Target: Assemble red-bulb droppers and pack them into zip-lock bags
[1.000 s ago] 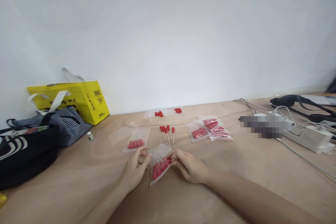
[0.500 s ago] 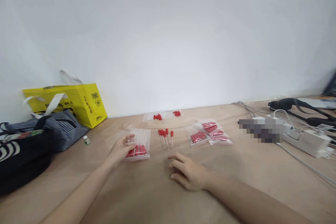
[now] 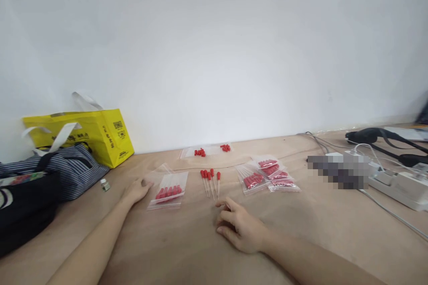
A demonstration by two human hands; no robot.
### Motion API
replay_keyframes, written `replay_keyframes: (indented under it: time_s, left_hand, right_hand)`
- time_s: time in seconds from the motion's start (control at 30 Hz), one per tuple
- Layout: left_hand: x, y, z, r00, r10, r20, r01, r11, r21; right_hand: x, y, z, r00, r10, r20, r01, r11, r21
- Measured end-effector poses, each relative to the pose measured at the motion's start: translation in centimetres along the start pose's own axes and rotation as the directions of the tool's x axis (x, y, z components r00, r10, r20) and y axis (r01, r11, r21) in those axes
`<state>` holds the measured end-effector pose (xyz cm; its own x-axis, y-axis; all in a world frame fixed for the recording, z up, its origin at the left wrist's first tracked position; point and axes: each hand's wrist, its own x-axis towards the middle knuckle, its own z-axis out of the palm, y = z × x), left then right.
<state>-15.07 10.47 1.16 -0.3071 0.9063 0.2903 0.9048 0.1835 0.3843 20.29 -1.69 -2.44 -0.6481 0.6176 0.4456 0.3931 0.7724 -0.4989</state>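
Note:
My left hand (image 3: 136, 190) rests on the table with its fingers loosely spread, holding nothing. Just right of it lies a clear zip bag (image 3: 169, 189) with red-bulbed droppers inside, apparently over another bag. Several loose droppers (image 3: 210, 180) lie side by side in the middle, red bulbs toward the wall and clear tips toward me. My right hand (image 3: 241, 227) lies below their tips, fingers bent but apart, with nothing in it. Further right, a few filled dropper bags (image 3: 267, 173) overlap in a pile.
Along the wall lies a clear bag (image 3: 216, 150) with red bulbs at both ends. A yellow bag (image 3: 113, 138), a striped bag (image 3: 78, 176), a black bag (image 3: 30, 213) and a small bottle (image 3: 105, 185) stand left. A power strip (image 3: 397, 189), cables and a black strap (image 3: 371, 136) lie right.
My left hand has let go of the filled dropper bag and moved left, leaving it on the table. My right hand stays nearly in place. The view has shifted slightly.

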Motion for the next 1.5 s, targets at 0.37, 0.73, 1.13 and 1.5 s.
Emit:
replay_keyframes:
  time_s: [0.37, 0.73, 1.13, 1.5]
  left_hand:
    - [-2.4, 1.6, -1.0, 0.941, -0.284, -0.183, 0.289, 0.957, 0.001]
    - [-15.7, 7.7, -1.0, 0.940, 0.340, 0.033, -0.299, 0.866, -0.400]
    - [-16.6, 9.1, -0.5, 0.510, 0.750, 0.420, -0.684, 0.650, -0.330]
    - [-17.4, 9.8, -0.4, 0.546, 0.714, 0.437, -0.634, 0.694, -0.342]
  right_hand:
    - [0.1, 0.5, 0.0, 0.998, 0.020, -0.060, -0.019, 1.000, 0.019]
    - [0.5, 1.9, 0.5, 0.940, 0.195, -0.280, -0.214, 0.976, -0.038]
    - [0.3, 0.8, -0.3, 0.991, 0.028, -0.128, -0.041, 0.994, -0.099]
    - [0.4, -0.2, -0.7, 0.961, -0.262, 0.090, 0.251, 0.961, 0.117]
